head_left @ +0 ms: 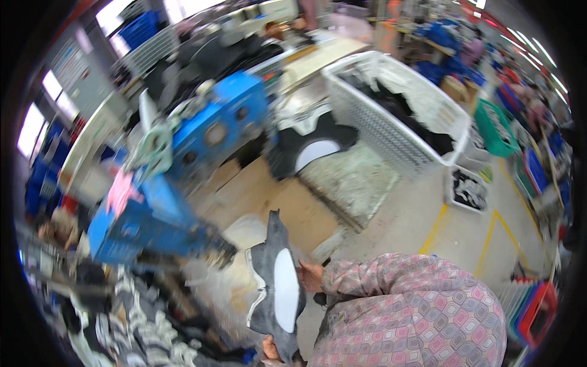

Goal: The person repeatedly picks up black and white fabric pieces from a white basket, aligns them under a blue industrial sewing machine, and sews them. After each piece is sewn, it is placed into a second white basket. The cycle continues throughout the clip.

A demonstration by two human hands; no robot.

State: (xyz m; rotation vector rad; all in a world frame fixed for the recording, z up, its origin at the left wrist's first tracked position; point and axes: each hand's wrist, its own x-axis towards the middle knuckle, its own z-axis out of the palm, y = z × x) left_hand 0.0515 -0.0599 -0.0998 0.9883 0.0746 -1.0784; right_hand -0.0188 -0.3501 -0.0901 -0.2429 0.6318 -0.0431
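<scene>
Shoe upper piece [276,287], dark grey with a white oval panel and pale edging, hangs low in my view, just left of the patterned sleeve [416,312]. Its long axis runs nearly upright, the narrow tip pointing up toward the cardboard sheets [269,196] and the wider end down by the lower edge of the picture. I read my right hand [310,275] as clamped on the piece's right edge about midway up, fingers curled against the fabric. Another hand [272,350] pinches the bottom end; I take it for my left hand, though only a sliver of it shows at the frame's edge, so I hold that loosely. So the piece lies between the two, right hand higher and to the right, the other directly below.

Left of the piece stands a blue machine [153,214], blurred, its dark front end just beside the piece's upper left. Below that, a heap of dark and pale cut pieces [134,330] spreads over the table [214,309], which is mostly covered. Further out, a similar dark and white piece [315,147] lies beyond the cardboard, next to a large white basket [391,122] holding dark material. The pale concrete floor [416,214] with yellow lines runs off right toward coloured crates, and other workstations crowd the far room.
</scene>
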